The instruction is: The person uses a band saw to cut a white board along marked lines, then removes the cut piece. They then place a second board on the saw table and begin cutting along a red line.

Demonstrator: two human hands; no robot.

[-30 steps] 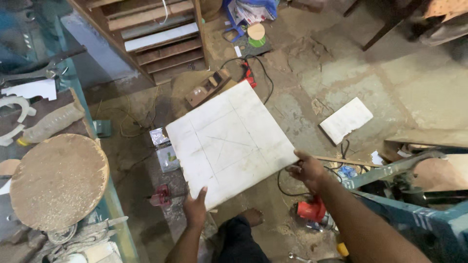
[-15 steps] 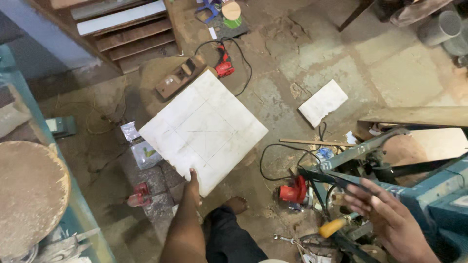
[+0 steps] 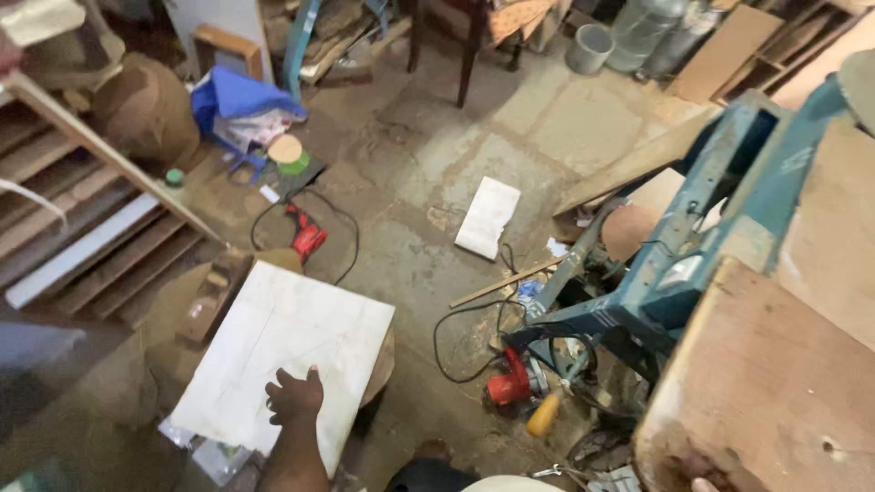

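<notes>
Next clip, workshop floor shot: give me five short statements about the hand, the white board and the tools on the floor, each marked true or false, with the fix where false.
1. The left hand rests on the white board. True.
2. The right hand grips the board's far edge. False: only a sliver of it shows at the bottom edge of the frame, away from the board.
3. A red power tool with a black cord lies on the floor beyond the board. True.
4. The white board stands upright against the blue machine frame. False: it lies roughly flat, low over the floor.
5. The yellow-handled tool lies on top of the board. False: it lies on the floor beside the machine.
</notes>
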